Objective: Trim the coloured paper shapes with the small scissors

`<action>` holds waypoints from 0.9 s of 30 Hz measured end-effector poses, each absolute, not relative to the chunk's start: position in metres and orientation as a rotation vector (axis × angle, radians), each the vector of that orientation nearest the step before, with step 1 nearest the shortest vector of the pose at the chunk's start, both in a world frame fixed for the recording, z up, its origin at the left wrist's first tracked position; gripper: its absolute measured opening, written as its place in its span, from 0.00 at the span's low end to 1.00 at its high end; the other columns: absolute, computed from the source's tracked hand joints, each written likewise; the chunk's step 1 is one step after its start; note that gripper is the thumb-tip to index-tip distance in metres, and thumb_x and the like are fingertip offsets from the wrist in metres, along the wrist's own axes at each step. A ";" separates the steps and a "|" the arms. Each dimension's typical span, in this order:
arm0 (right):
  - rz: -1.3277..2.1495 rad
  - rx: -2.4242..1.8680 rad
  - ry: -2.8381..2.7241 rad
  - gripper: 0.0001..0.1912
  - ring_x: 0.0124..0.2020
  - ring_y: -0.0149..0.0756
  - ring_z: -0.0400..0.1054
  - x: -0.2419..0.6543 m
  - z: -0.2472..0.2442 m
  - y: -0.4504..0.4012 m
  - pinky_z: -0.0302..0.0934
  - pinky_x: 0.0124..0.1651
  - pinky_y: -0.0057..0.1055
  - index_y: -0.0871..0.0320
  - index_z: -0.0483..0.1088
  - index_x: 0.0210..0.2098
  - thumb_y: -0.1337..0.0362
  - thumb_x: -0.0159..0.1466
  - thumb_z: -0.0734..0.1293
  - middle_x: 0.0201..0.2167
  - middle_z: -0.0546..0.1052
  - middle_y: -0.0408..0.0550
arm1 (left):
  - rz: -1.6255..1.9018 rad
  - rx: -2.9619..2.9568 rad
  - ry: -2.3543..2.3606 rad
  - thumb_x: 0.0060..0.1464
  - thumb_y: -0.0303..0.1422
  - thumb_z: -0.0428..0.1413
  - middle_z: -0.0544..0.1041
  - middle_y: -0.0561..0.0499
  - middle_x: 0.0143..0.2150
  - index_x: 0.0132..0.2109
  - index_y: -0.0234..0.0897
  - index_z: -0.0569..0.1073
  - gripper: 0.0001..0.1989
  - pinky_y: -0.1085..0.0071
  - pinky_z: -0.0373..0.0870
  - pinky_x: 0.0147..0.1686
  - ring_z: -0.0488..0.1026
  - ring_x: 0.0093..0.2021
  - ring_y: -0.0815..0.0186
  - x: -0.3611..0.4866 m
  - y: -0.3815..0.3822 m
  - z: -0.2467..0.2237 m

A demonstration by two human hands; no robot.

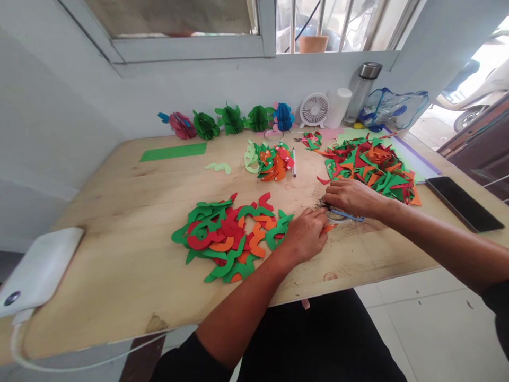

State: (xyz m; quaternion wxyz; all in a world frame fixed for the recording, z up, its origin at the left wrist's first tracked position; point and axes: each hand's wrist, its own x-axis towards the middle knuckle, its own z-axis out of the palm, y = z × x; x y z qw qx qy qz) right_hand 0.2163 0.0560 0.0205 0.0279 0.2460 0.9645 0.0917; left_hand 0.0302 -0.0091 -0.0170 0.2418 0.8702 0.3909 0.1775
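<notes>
My left hand (308, 233) is closed at the table's middle right, fingers bent, with a small orange paper piece (329, 228) showing beside its fingertips. Just beyond it, my right hand (350, 196) is closed too, its fingers by a small dark-tipped tool (324, 204) between the hands; its grip is partly hidden. A blue pen-like item (348, 215) lies under my right wrist. To the left of my left hand is a pile of curved red, green and orange cutouts (226, 236). Beyond my right hand rises a heap of red, green and orange scraps (374, 167).
A black phone (464, 204) lies at the right. Folded paper figures (230, 120), a white fan (314, 110), a bottle (361, 93) and a clear bag (393, 109) line the wall. A white device (42, 265) with a cable sits at the left edge.
</notes>
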 end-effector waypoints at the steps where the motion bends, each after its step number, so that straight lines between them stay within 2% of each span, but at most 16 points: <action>1: 0.275 0.755 2.978 0.11 0.30 0.35 0.60 0.216 0.021 0.056 0.48 0.34 0.32 0.61 0.70 0.29 0.66 0.66 0.60 0.27 0.72 0.50 | 0.485 2.381 1.068 0.52 0.25 0.50 0.70 0.44 0.57 0.35 0.35 0.70 0.05 0.59 0.65 0.54 0.66 0.54 0.58 0.030 -0.009 -0.017; 9: 0.259 0.713 2.931 0.11 0.31 0.36 0.61 0.214 0.025 0.059 0.49 0.34 0.31 0.62 0.70 0.30 0.67 0.66 0.60 0.27 0.73 0.50 | 0.494 2.381 1.076 0.52 0.25 0.50 0.70 0.44 0.57 0.36 0.34 0.71 0.06 0.60 0.65 0.55 0.66 0.54 0.59 0.030 -0.010 -0.017; 19: 0.503 0.586 2.851 0.08 0.32 0.38 0.62 0.208 0.018 0.059 0.50 0.35 0.34 0.63 0.68 0.31 0.70 0.65 0.60 0.28 0.72 0.51 | 0.499 2.395 1.076 0.52 0.25 0.50 0.70 0.43 0.57 0.34 0.34 0.71 0.05 0.60 0.65 0.54 0.67 0.53 0.58 0.030 -0.009 -0.018; 27: 0.572 0.591 2.846 0.08 0.31 0.38 0.62 0.210 0.014 0.063 0.50 0.34 0.33 0.63 0.66 0.31 0.72 0.65 0.58 0.29 0.72 0.52 | 0.490 2.397 1.068 0.52 0.25 0.50 0.70 0.43 0.57 0.34 0.34 0.70 0.05 0.60 0.65 0.54 0.66 0.54 0.58 0.030 -0.009 -0.018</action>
